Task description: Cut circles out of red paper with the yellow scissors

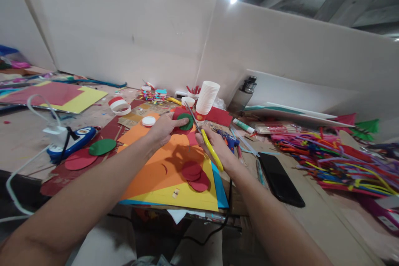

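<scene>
**Green Disc Pinched in the Left Hand, Scissors Held in the Right**

The work in hand seemed to be trimming of the green disc [188, 125], which was above the orange sheet [145, 176], near the stack of white cups [209, 93]. To do it well, in my judgement, the left hand [165, 128] needed to turn the paper slowly, while the scissors [212, 151] stayed almost in one place and made short, smooth cuts. The left thumb lay close to the blades, so it was wise to keep it behind the cutting line.

The left hand was nearly closed: its thumb pressed on the face of the disc, and the other fingers were mostly hidden. Whether it gripped also the red paper behind, I could not tell. The right hand [216, 140] was curled around the yellow handle; the blades pointed forward, just beside the disc's right edge. How widely they were parted was not clear. Several red discs [200, 178] lay below the hands.
</scene>
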